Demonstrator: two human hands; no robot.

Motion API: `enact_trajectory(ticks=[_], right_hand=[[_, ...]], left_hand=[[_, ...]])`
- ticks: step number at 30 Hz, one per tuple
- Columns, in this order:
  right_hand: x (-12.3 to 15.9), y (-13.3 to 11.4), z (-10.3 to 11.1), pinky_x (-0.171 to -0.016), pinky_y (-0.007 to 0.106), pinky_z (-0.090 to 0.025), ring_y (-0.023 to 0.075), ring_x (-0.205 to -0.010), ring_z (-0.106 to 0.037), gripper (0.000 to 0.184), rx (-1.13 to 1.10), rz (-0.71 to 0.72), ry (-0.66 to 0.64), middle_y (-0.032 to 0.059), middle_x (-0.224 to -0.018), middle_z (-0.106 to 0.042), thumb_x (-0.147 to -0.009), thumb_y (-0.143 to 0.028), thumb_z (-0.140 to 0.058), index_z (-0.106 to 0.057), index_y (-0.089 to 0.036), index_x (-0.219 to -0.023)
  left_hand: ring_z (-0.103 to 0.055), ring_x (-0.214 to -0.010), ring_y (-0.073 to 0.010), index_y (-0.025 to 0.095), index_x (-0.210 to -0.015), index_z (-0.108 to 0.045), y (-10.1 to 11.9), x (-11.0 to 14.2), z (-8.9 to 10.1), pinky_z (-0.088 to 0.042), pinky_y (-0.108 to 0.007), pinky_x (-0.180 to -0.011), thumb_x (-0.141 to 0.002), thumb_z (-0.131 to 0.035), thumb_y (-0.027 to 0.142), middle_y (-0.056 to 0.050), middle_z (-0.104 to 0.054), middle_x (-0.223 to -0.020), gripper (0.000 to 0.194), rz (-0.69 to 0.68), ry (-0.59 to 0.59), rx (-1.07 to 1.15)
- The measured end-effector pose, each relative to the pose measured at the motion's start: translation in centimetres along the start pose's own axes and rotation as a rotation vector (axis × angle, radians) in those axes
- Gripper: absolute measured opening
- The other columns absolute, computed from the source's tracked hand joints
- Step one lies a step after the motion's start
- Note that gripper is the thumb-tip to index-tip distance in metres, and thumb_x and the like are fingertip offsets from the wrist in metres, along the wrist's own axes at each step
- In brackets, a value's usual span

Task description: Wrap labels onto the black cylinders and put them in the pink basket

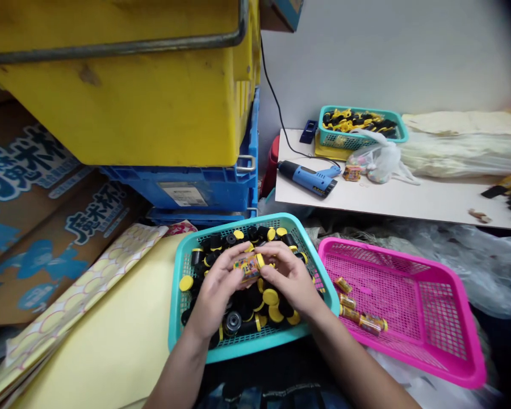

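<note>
Between both hands, above the teal basket [176, 295], is a small cylinder with a printed colourful wrap and a yellow end [247, 266]. My left hand [216, 284] has its fingers closed round the wrapped body. With thumb and fingers, my right hand [287, 272] grips the yellow end. Below them the basket is filled with black cylinders with yellow caps [270, 296], lying at all angles. One shows a round dark open end [233, 322]. Several wrapped cylinders [371, 324] lie at the left side of the pink basket [434, 272] on my right.
A blue heat gun [309, 179] with a black cord lies on the white table [430, 201]. Beyond it stand another teal basket [361, 139] of black and yellow parts and a plastic bag [383, 159]. Yellow [153, 108] and blue crates [183, 190] tower at left, beside printed cardboard [46, 238].
</note>
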State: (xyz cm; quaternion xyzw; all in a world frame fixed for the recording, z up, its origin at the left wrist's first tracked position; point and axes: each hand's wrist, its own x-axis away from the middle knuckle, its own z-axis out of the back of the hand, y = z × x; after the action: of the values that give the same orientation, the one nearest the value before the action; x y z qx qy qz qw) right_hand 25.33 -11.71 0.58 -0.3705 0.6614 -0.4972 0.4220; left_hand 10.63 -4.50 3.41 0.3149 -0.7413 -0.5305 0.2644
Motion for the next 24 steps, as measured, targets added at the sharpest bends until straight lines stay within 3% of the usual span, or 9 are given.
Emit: enact_trajectory(ticks=[3, 6, 10, 15, 18, 21, 24], right_hand=[[-0.1, -0.3, 0.4, -0.084, 0.026, -0.047, 0.0139, -0.092, -0.057, 0.023, -0.123, -0.057, -0.037, 0.0023, -0.100, -0.059, -0.083, -0.034, -0.066, -0.067, -0.025, -0.104], [0.1, -0.2, 0.5, -0.079, 0.024, -0.047, 0.0126, -0.086, -0.058, 0.024, -0.249, -0.100, -0.081, 0.0016, -0.095, -0.061, -0.081, -0.035, -0.069, -0.067, -0.024, -0.102], [0.4, 0.2, 0.4, -0.077, 0.025, -0.047, 0.0138, -0.085, -0.058, 0.035, -0.357, -0.132, -0.133, 0.0023, -0.093, -0.062, -0.074, -0.042, -0.075, -0.068, -0.024, -0.102], [0.1, 0.4, 0.3, -0.086, 0.030, -0.047, 0.0169, -0.095, -0.054, 0.032, -0.207, 0.001, -0.074, 0.0040, -0.100, -0.054, -0.072, -0.039, -0.077, -0.071, -0.028, -0.102], [0.0, 0.2, 0.1, -0.094, 0.032, -0.044, 0.0192, -0.108, -0.049, 0.030, -0.143, 0.056, -0.088, 0.0053, -0.111, -0.050, -0.074, -0.040, -0.075, -0.071, -0.029, -0.102], [0.1, 0.0, -0.5, -0.099, 0.034, -0.041, 0.0189, -0.115, -0.050, 0.037, -0.309, -0.101, -0.142, 0.0064, -0.122, -0.052, -0.085, -0.046, -0.062, -0.063, -0.028, -0.117], [0.3, 0.1, -1.2, -0.095, 0.033, -0.044, 0.0180, -0.106, -0.057, 0.046, -0.537, -0.281, -0.220, 0.0081, -0.117, -0.058, -0.083, -0.052, -0.063, -0.060, -0.024, -0.119]], left_hand=[[-0.062, -0.112, -0.0284, 0.022, -0.119, -0.066, 0.1, 0.2, 1.1, -0.054, -0.038, -0.091, -0.083, -0.064, 0.037, -0.012, -0.064, -0.126, 0.039, 0.082, -0.087, 0.071], [-0.070, -0.093, -0.0234, 0.022, -0.100, -0.075, -0.7, 0.1, 1.5, -0.058, -0.031, -0.082, -0.076, -0.074, 0.032, -0.009, -0.073, -0.106, 0.026, 0.072, 0.042, -0.019], [-0.071, -0.076, -0.0222, 0.019, -0.082, -0.078, -1.1, 0.0, 1.3, -0.059, -0.032, -0.074, -0.066, -0.081, 0.038, -0.009, -0.076, -0.085, 0.025, 0.011, 0.164, 0.007], [-0.069, -0.086, -0.0234, 0.019, -0.095, -0.073, 0.1, 0.3, 0.7, -0.059, -0.032, -0.070, -0.070, -0.075, 0.044, -0.010, -0.072, -0.099, 0.035, 0.025, 0.041, 0.041], [-0.068, -0.081, -0.0175, 0.021, -0.093, -0.070, 0.2, 0.2, -0.1, -0.057, -0.025, -0.069, -0.066, -0.081, 0.032, -0.005, -0.071, -0.096, 0.031, -0.020, 0.071, -0.081], [-0.067, -0.088, -0.0170, 0.021, -0.091, -0.072, -0.1, 0.1, -0.9, -0.055, -0.022, -0.076, -0.067, -0.081, 0.025, -0.004, -0.072, -0.098, 0.026, -0.035, 0.076, -0.177], [-0.067, -0.095, -0.0178, 0.023, -0.089, -0.075, -0.4, 0.0, -1.4, -0.053, -0.023, -0.083, -0.067, -0.081, 0.024, -0.003, -0.073, -0.099, 0.023, -0.068, 0.066, -0.185]])
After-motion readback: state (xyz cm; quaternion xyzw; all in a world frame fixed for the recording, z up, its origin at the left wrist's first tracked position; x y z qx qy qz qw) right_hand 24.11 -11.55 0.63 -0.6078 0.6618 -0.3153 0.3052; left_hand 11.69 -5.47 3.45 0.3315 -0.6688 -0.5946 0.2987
